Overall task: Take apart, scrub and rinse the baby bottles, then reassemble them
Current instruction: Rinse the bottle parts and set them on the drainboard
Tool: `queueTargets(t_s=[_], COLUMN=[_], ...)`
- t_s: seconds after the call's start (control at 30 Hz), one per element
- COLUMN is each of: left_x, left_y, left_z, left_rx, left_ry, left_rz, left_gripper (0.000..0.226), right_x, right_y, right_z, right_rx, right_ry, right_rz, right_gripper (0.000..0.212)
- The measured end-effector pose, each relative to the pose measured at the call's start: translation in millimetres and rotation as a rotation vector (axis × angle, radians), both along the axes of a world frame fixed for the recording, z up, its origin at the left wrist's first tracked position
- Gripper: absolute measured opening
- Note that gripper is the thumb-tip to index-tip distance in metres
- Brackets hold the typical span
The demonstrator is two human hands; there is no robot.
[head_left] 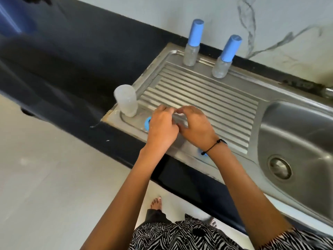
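Observation:
My left hand (162,127) and my right hand (195,126) meet over the front of the ribbed steel drainboard (216,105). Their fingertips pinch a small pale translucent piece (180,114), which the fingers mostly hide. A blue ring (147,123) lies on the drainboard, half covered by my left hand. Another blue part (202,152) peeks out under my right wrist. A clear bottle body (127,101) stands upside down at the drainboard's front left corner. Two assembled bottles with blue caps, one (192,44) to the left of the other (225,57), stand upright along the back edge.
The steel sink basin (297,141) with its drain (279,167) lies to the right. A dark countertop (72,60) stretches left of the drainboard, with a marbled wall behind. The counter's front edge runs just below my wrists, above a pale tiled floor.

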State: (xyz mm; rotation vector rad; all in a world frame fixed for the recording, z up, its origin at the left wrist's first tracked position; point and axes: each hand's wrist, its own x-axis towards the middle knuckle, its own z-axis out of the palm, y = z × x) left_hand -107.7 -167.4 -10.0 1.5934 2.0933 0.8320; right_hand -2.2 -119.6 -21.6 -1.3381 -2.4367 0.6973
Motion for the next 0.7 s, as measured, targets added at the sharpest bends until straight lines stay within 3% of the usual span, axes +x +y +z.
queueTargets(t_s=[0.27,0.53,0.7], left_x=[132,283,348], left_y=[28,41,59], left_z=[11,-21,-50], left_rx=[0.072,-0.129,-0.271], left_ry=[-0.042,0.043,0.064], left_rz=[-0.250,-0.504,-0.593], left_gripper=[0.035,0.038,0.039], right_x=[148,302,374], right_y=[-10,-7,8], right_z=[26,-14,-51], right_rx=[0.007,-0.196,-0.346], right_ry=[0.110,0.066,-0.027], right_rz=[-0.265,-0.491,-0.514], right_gripper=[0.035,0.032,0.028])
